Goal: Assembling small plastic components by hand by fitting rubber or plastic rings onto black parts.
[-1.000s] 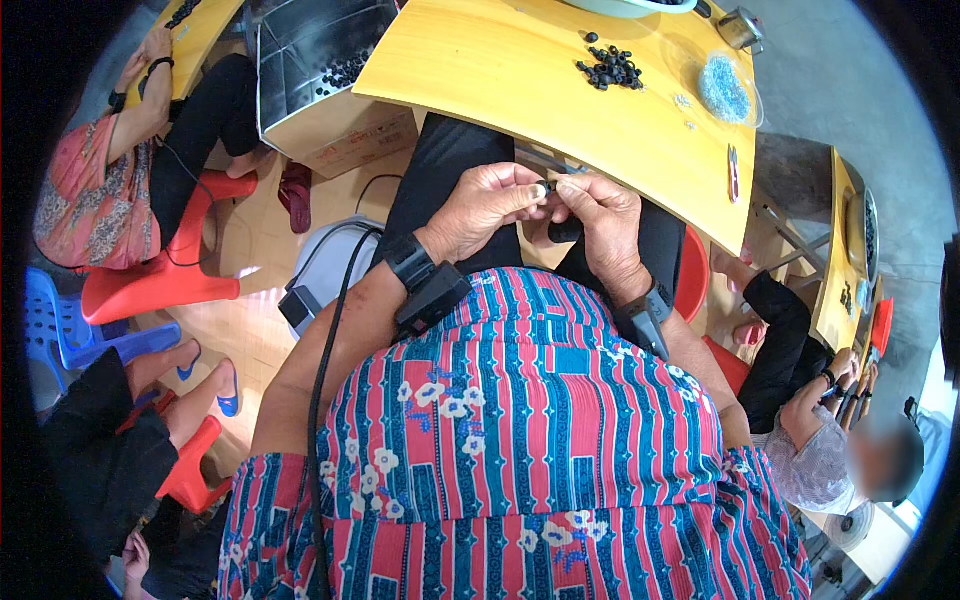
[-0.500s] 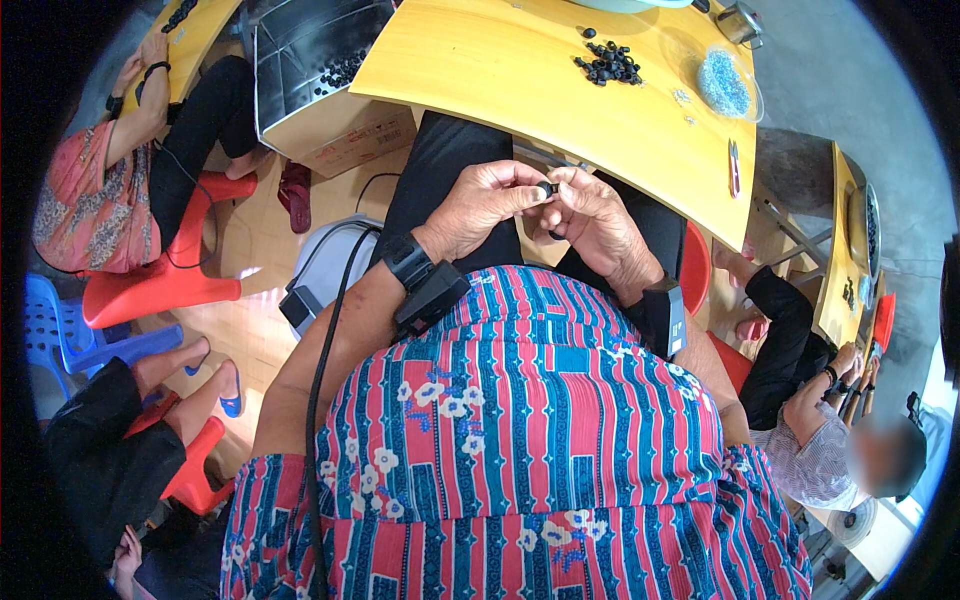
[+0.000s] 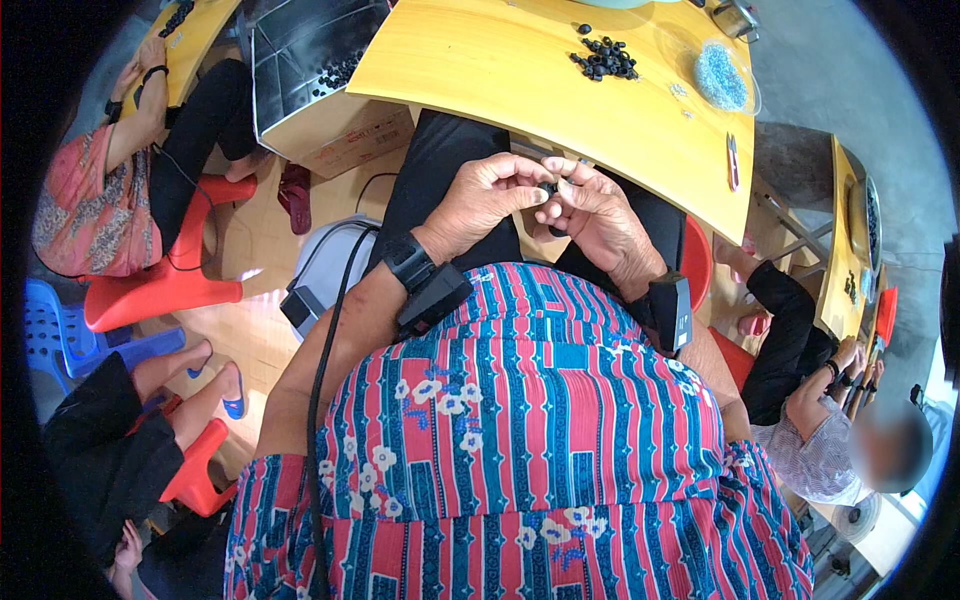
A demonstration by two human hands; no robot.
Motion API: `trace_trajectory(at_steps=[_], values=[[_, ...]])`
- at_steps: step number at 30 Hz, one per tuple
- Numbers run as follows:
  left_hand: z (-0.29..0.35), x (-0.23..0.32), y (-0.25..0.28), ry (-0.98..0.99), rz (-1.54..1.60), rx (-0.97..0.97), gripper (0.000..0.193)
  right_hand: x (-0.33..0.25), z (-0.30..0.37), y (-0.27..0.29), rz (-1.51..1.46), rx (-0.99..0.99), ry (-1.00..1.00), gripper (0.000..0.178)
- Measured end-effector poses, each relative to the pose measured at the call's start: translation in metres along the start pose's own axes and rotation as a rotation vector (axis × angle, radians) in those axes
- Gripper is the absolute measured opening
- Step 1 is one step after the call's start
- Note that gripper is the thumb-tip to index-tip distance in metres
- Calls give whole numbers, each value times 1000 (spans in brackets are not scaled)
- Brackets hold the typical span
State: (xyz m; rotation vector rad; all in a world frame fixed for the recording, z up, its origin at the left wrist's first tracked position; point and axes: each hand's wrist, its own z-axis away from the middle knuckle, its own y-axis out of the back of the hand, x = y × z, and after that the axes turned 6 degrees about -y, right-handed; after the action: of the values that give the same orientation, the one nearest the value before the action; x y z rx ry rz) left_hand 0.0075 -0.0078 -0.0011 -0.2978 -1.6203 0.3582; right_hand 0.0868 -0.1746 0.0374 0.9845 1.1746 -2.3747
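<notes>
Above my lap, just short of the yellow table's near edge, both hands meet at a small black part. My left hand pinches it from the left between thumb and fingertips. From the right, the thumb and fingers of my right hand close on the same part and cover much of it. A second small black piece shows below the curled fingers of my right hand. On the table ahead lies a pile of similar black parts.
A clear bowl of bluish transparent bits and red-handled snips lie at the table's right. Left of it stands a lined carton holding black parts. Co-workers sit on both sides; a cable runs along my left arm.
My fingers have shifted slightly around the small black part, and the right index finger now sits higher. Both hands stay in nearly the same place.
</notes>
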Motion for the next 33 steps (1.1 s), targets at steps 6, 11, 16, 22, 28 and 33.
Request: trace_trajectory(at_steps=[6, 11, 16, 22, 28, 33], values=[[0, 13, -1, -98, -384, -19, 12, -4, 2, -1, 37, 8, -43, 32], [0, -6, 6, -123, -296, -3, 12, -5, 2, -1, -2, -63, -102, 32], [0, 1, 4, -93, -281, 0, 13, -7, 0, 6, 79, -67, -162, 31], [1, -1, 5, -101, -234, 14, 14, -6, 0, 6, 96, -43, -211, 38], [1, 2, 6, -97, -334, 7, 13, -1, -2, 11, 111, -84, -191, 34], [1, -3, 7, -89, -247, 7, 13, 1, -2, -2, 196, -42, -141, 29]])
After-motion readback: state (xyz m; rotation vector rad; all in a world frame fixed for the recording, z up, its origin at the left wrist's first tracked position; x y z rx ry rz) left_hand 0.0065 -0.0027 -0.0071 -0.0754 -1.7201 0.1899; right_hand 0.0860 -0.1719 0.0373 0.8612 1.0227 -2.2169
